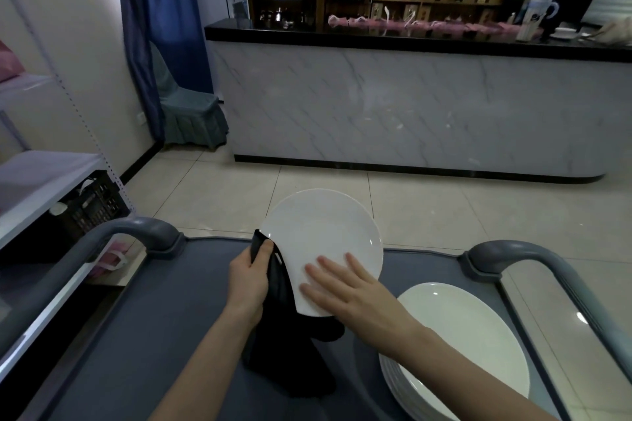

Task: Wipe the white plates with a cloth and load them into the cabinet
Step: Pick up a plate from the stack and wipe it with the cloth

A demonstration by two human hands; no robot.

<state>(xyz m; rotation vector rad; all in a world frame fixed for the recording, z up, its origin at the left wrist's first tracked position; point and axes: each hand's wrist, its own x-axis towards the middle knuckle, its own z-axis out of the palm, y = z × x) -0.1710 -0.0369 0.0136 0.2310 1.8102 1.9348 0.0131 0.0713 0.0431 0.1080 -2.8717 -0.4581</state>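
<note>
A white plate (321,236) is held tilted above the grey cart top (164,335). My left hand (248,278) grips a black cloth (280,328) against the plate's left edge; the cloth hangs down to the cart. My right hand (345,294) lies flat on the plate's lower face with straight fingers. A stack of several white plates (465,345) sits on the cart at the right, below my right forearm.
The cart has grey handles at left (136,229) and right (533,260). A white shelf unit (37,188) with a black crate (92,205) stands to the left. A marble-fronted counter (410,106) lies across tiled floor ahead.
</note>
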